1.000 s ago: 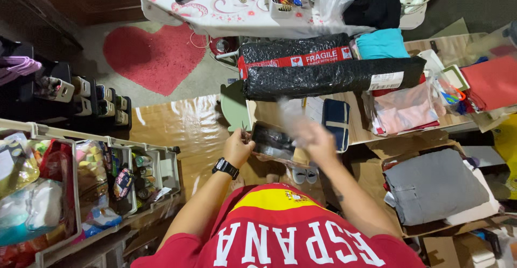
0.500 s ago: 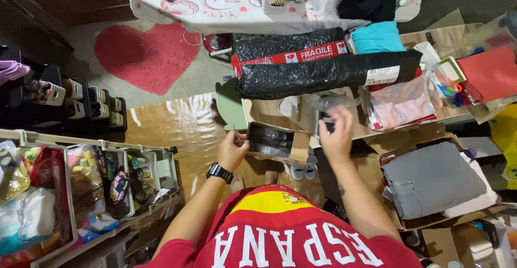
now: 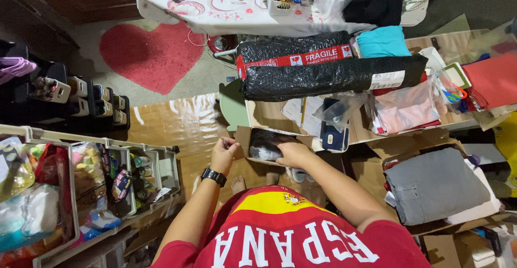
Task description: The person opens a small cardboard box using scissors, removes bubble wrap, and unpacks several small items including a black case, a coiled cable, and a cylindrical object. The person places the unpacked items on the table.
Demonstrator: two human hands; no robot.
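Note:
I hold a small open cardboard box (image 3: 245, 138) in front of my chest, with a dark plastic-wrapped item (image 3: 265, 143) inside it. My left hand (image 3: 223, 154), with a black watch on the wrist, grips the box's left flap. My right hand (image 3: 293, 153) rests on the box's near right edge, fingers curled over the dark item. A crumpled clear plastic bag (image 3: 340, 109) lies on the wooden table (image 3: 269, 113) just beyond, partly over a navy pouch (image 3: 332, 136).
Two long black bubble-wrapped rolls (image 3: 328, 74) lie across the table. Folded fabrics (image 3: 404, 106) and a box with grey cloth (image 3: 436, 184) are to the right. Plastic bins (image 3: 81, 182) of small items stand at the left. A red heart rug (image 3: 153, 53) lies beyond.
My right hand carried the clear plastic bag out to the table, let go of it there, and came back onto the box. My left hand kept its grip on the box.

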